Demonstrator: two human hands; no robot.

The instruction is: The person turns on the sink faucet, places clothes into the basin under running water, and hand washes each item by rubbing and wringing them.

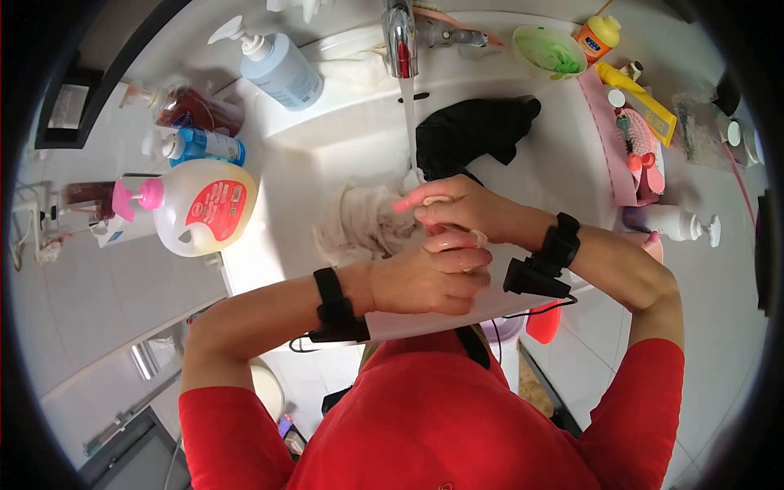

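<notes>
Water runs from the faucet (400, 41) into the white sink (286, 171). Both hands are over the sink's near part, close together, with wet fingers. My left hand (437, 273) is curled closed round pale cloth, a bit of which shows between its fingers. My right hand (465, 208) is closed on the same pale cloth just above it, beside the stream's lower end. A wet whitish cloth (363, 220) lies bunched in the sink left of the hands. Behind my right hand, a black cloth (469, 135) lies in the basin. How the held cloth joins the bunched one is hidden.
A blue pump bottle (282, 73) stands at the sink's back left, a large pink-topped jug (208, 208) at its left edge. Back right are a bowl (549, 51) and a yellow-capped bottle (599, 37). A pink tray (608, 139) with brushes lies along the right edge.
</notes>
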